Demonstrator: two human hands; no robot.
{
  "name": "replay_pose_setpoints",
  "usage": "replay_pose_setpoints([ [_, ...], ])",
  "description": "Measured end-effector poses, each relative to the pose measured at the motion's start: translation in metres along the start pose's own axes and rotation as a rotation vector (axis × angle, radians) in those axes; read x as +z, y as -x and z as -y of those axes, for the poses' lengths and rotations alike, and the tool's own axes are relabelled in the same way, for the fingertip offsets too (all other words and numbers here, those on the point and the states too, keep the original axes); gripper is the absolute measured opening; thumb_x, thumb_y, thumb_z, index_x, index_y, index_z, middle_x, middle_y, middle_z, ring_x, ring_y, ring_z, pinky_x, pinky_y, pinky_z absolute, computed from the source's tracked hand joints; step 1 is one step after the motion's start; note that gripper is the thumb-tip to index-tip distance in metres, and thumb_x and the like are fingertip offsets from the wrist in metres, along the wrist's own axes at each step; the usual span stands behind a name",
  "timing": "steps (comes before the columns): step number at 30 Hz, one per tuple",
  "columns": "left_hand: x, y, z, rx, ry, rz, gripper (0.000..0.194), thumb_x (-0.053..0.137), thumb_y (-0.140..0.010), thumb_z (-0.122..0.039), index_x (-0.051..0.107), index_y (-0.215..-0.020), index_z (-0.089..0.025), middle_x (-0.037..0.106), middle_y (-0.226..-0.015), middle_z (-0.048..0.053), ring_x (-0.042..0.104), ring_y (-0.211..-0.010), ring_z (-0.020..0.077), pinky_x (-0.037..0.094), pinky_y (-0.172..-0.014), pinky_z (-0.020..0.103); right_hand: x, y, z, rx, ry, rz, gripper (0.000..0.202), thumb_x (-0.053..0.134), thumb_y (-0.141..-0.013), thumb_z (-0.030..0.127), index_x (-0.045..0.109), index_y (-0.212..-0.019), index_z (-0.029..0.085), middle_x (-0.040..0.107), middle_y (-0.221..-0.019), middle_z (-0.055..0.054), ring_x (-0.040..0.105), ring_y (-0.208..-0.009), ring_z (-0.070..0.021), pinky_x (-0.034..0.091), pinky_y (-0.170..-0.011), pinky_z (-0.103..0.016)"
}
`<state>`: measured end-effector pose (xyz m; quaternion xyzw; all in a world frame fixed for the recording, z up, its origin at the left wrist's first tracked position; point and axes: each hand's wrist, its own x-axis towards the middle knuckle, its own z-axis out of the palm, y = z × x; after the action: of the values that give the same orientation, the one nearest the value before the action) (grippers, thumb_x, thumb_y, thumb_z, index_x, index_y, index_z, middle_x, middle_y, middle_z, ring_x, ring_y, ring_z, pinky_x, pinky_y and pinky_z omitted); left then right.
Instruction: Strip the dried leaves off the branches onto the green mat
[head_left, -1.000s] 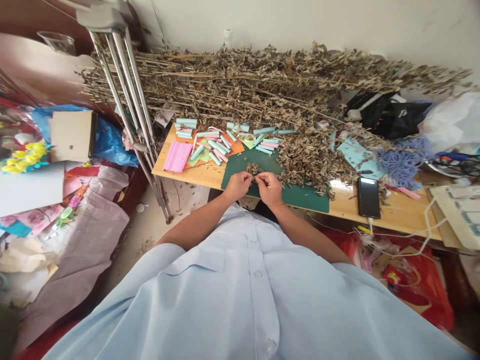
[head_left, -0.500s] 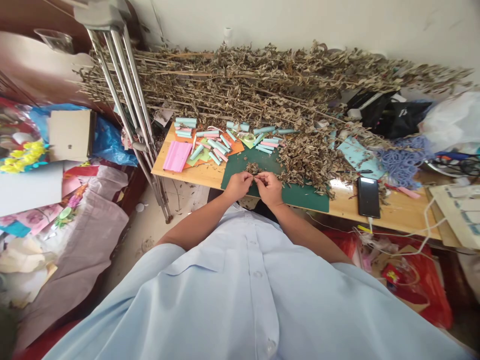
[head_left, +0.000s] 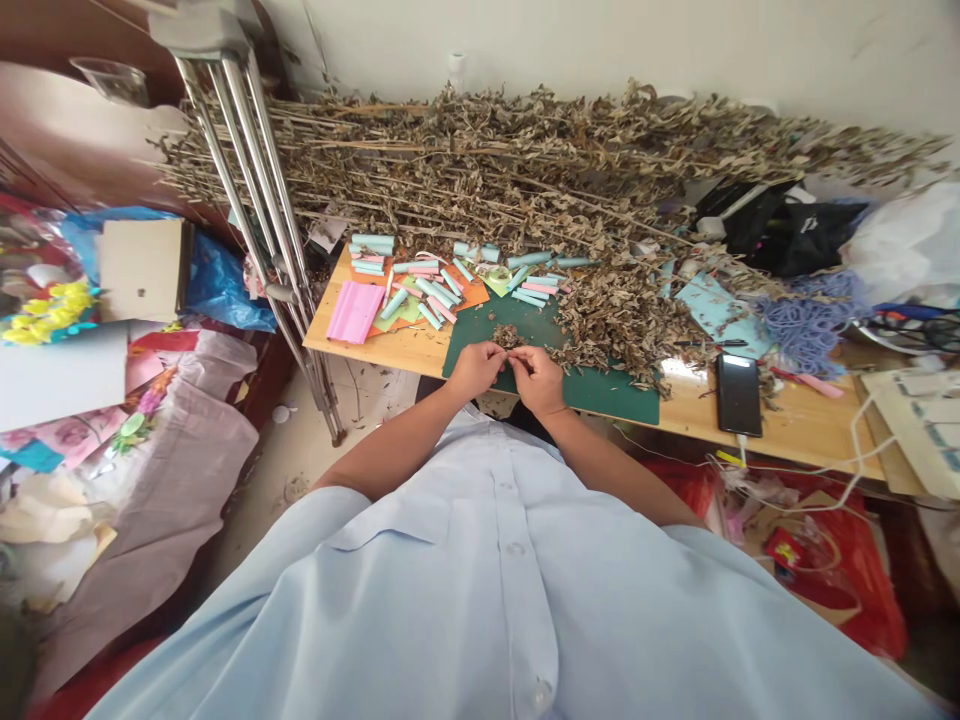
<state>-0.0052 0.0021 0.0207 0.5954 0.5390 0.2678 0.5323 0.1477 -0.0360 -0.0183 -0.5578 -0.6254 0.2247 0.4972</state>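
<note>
Over the front edge of a green mat [head_left: 611, 395], my left hand [head_left: 478, 368] and my right hand [head_left: 538, 378] meet fingertip to fingertip. Both are closed in a pinch; whatever lies between the fingers is too small to make out. Just beyond them is a little heap of crumbled dry leaf [head_left: 508, 336]. A larger pile of dried leaves [head_left: 622, 320] covers the mat's right side. Rolled paper tubes [head_left: 439, 295] in pale blue and pink lie behind and to the left, several of them on orange and green paper. A pink paper sheet [head_left: 355, 312] rests at the table's left end.
Long bundles of dried stalks [head_left: 480, 165] run along the wall. Metal crutches [head_left: 259, 190] stand at the table's left end. On the right are a phone [head_left: 739, 393] on a cable, purple cord [head_left: 810, 318] and a black bag [head_left: 802, 230]. A red plastic bag [head_left: 870, 580] sits below.
Both hands stay together in nearly the same place, with only a slight shift of the right fingers. The things on the table look unchanged.
</note>
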Motion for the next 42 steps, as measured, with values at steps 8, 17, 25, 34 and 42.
replay_pose_setpoints([
  [8,-0.0007,-0.0056,0.0045,0.047,-0.056,0.016,0.019,0.050,-0.083,-0.023,0.063,-0.072,-0.015,0.063,-0.066,0.001,0.053,-0.059,0.0105,0.038,-0.056,0.021,-0.0005,-0.0001,-0.0005,0.021,0.024,0.010,0.016,0.061,-0.093,0.034,0.066,-0.104,0.025,0.075,-0.097,-0.006,0.073,-0.086,-0.0221,0.060,-0.084,-0.040],
  [17,-0.0037,-0.0059,-0.0009,0.031,-0.066,0.070,0.020,0.051,-0.084,-0.028,0.059,-0.070,-0.015,0.060,-0.063,0.001,0.049,-0.058,0.0102,0.036,-0.056,0.021,-0.0021,-0.0028,-0.0006,0.102,-0.058,0.031,0.014,0.060,-0.091,0.035,0.064,-0.097,0.023,0.073,-0.087,-0.004,0.069,-0.077,-0.0191,0.058,-0.078,-0.036],
  [25,-0.0027,-0.0070,-0.0002,-0.006,-0.008,0.043,0.018,0.051,-0.082,-0.026,0.058,-0.069,-0.016,0.058,-0.060,-0.001,0.049,-0.055,0.0096,0.036,-0.053,0.021,-0.0013,-0.0058,0.0000,0.160,-0.142,0.022,0.016,0.063,-0.090,0.037,0.063,-0.097,0.023,0.073,-0.086,-0.003,0.069,-0.075,-0.0181,0.059,-0.076,-0.036],
  [34,-0.0013,-0.0062,0.0032,-0.004,0.021,0.062,0.019,0.050,-0.085,-0.028,0.059,-0.073,-0.016,0.056,-0.060,-0.002,0.047,-0.049,0.0084,0.034,-0.049,0.021,0.0004,-0.0042,-0.0034,0.136,-0.123,0.013,0.018,0.065,-0.089,0.038,0.063,-0.100,0.023,0.073,-0.091,-0.005,0.069,-0.079,-0.0195,0.059,-0.079,-0.038],
  [42,-0.0046,-0.0060,0.0029,0.052,-0.049,0.101,0.018,0.051,-0.085,-0.028,0.061,-0.078,-0.015,0.060,-0.065,-0.001,0.049,-0.057,0.0097,0.036,-0.054,0.021,-0.0023,-0.0030,-0.0027,0.104,-0.087,0.062,0.010,0.060,-0.090,0.031,0.061,-0.095,0.023,0.069,-0.084,-0.002,0.067,-0.074,-0.0179,0.056,-0.076,-0.035],
])
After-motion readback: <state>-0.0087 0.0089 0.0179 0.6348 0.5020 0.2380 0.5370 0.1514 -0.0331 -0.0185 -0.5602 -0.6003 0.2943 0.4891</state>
